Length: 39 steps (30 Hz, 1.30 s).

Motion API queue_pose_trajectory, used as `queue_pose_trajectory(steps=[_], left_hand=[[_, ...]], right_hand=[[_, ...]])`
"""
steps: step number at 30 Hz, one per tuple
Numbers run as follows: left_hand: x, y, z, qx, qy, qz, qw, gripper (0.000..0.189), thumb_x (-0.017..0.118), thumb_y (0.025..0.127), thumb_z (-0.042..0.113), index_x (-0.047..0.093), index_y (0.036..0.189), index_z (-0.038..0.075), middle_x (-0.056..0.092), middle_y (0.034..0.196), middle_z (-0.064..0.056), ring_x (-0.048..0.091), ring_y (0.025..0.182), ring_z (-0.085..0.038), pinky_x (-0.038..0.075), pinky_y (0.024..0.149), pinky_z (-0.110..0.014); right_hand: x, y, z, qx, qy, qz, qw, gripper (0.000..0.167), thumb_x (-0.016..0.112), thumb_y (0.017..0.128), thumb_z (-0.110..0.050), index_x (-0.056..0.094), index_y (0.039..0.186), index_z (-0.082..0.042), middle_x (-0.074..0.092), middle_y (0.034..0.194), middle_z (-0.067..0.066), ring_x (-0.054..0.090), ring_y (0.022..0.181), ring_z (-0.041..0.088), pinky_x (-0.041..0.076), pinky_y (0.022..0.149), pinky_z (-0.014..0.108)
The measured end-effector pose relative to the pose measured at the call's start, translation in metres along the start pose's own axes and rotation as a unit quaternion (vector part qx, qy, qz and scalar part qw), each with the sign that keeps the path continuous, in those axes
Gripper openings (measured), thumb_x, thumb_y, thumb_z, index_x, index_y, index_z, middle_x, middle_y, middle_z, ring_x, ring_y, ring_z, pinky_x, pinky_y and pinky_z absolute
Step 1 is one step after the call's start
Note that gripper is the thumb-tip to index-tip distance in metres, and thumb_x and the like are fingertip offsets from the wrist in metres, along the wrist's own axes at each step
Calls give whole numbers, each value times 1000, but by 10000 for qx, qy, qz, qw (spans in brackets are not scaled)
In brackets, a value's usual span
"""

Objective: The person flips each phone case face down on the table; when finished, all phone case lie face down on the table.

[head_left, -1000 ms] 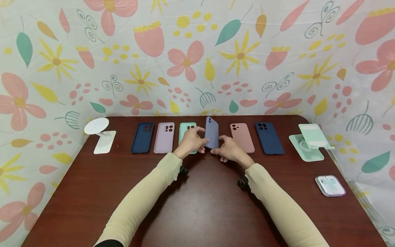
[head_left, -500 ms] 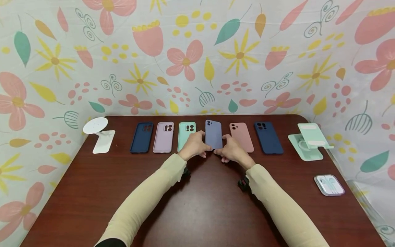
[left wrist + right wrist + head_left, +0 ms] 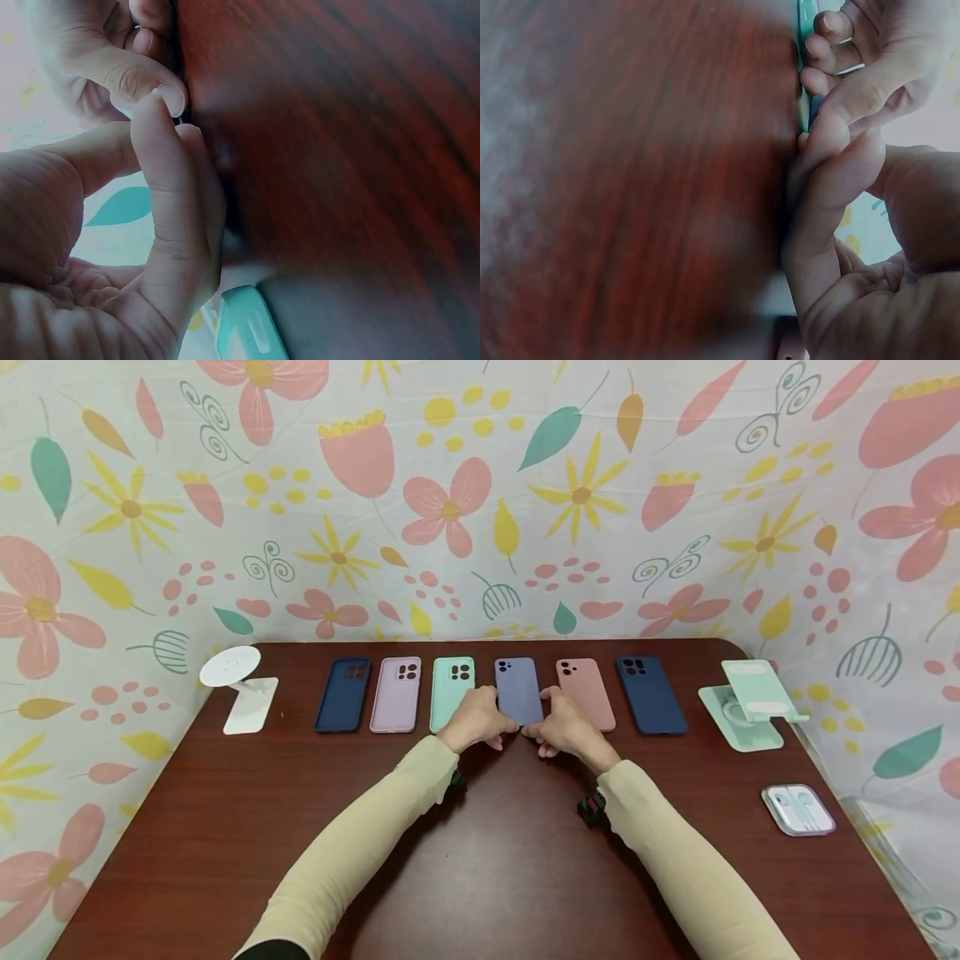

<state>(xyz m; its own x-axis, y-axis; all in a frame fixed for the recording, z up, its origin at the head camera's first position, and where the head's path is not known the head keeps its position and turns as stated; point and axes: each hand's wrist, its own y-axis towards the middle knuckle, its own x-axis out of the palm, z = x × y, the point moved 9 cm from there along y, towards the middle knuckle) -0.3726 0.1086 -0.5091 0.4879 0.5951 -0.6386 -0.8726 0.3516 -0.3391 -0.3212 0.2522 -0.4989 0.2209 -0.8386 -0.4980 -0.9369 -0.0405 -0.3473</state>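
A periwinkle-blue phone case (image 3: 517, 685) lies back side up on the table, in the middle of a row of cases. My left hand (image 3: 476, 720) holds its lower left corner, thumb at the bottom edge. At the lower right corner, my right hand (image 3: 562, 724) grips it the same way. The thumbs almost meet; both wrist views show the hands close together, hiding most of the case. To its left lies a mint green case (image 3: 453, 689), partly behind the left hand. A pink case (image 3: 587, 693) is just right of the right hand.
Further left lie a lilac case (image 3: 395, 697) and a navy case (image 3: 342, 697); a dark blue case (image 3: 652, 697) lies right. A white stand (image 3: 251, 706) and a mint stand (image 3: 757, 693) flank the row. Boxed earphones (image 3: 798, 810) lie near the right edge.
The blue case was tilted up between the hands; it has come down flat into the row. The left hand has shifted slightly right and down to its bottom corner.
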Motion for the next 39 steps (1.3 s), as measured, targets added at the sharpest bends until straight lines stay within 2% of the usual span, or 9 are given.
queue_pose_trajectory(steps=[2, 4, 9, 12, 15, 20, 24, 32, 39], left_hand=[[3, 6, -4, 10, 60, -26, 10000, 53, 84, 94, 17, 62, 137, -4, 75, 76, -11, 74, 52, -18, 66, 57, -30], [1, 2, -1, 1, 18, -45, 10000, 46, 84, 94, 16, 64, 130, -3, 75, 76, -12, 75, 52, -18, 67, 58, -31], [-8, -22, 13, 109, -111, -15, 9999, 63, 82, 96, 14, 55, 149, -8, 76, 77, -12, 73, 51, -16, 67, 60, -28], [-16, -36, 15, 247, -157, 83, 9995, 75, 82, 97, 14, 46, 160, -5, 75, 72, -10, 71, 48, -13, 66, 62, -25], [-26, -49, 14, 225, -318, 123, 9992, 81, 82, 97, 13, 40, 165, -2, 73, 66, -9, 70, 48, -13, 67, 65, -26], [-40, -60, 7, 123, -343, 198, 9991, 88, 83, 96, 15, 35, 169, 4, 70, 61, -5, 72, 51, -16, 68, 73, -28], [-50, -67, 1, 64, -272, 292, 9992, 90, 84, 96, 15, 34, 170, 6, 71, 63, -6, 74, 52, -17, 69, 73, -30], [-73, -75, -21, -75, -394, 435, 9982, 92, 83, 94, 7, 32, 170, 4, 78, 93, -20, 68, 49, -11, 71, 66, -37], [-88, -73, -44, -213, -525, 177, 9982, 101, 86, 89, 0, 26, 171, 2, 75, 105, -23, 68, 53, -13, 69, 62, -33]], right_hand=[[1, 0, -1, 23, -7, 10, 10000, 85, 78, 100, -11, 26, 165, 1, 69, 75, 9, 65, 47, 10, 62, 51, 27], [1, -1, -1, 45, -14, 33, 10000, 85, 78, 100, -11, 26, 166, 2, 69, 74, 9, 65, 47, 10, 62, 51, 27], [0, -3, -2, 116, -39, 68, 9999, 86, 78, 100, -12, 25, 166, 3, 70, 76, 10, 66, 48, 11, 63, 52, 28], [0, -6, -4, 148, -92, 78, 9998, 89, 78, 100, -15, 22, 167, 3, 70, 78, 11, 67, 49, 11, 64, 53, 29], [0, -10, -6, 134, -191, 110, 9997, 92, 78, 101, -19, 19, 168, 2, 70, 78, 11, 67, 49, 12, 65, 54, 29], [-1, -19, -15, -187, -492, 260, 9983, 91, 78, 102, -26, 22, 167, 2, 70, 70, 9, 66, 50, 15, 62, 55, 31], [4, -24, -28, -572, -537, 336, 9964, 88, 78, 102, -28, 25, 168, -1, 70, 70, 9, 65, 52, 18, 61, 56, 33], [31, -20, -50, -797, -627, 206, 9946, 90, 80, 101, -31, 27, 169, -6, 73, 77, 12, 68, 53, 18, 61, 56, 33], [55, -11, -65, -878, -622, 22, 9942, 90, 81, 100, -31, 27, 168, -6, 74, 76, 12, 69, 53, 21, 61, 55, 35]])
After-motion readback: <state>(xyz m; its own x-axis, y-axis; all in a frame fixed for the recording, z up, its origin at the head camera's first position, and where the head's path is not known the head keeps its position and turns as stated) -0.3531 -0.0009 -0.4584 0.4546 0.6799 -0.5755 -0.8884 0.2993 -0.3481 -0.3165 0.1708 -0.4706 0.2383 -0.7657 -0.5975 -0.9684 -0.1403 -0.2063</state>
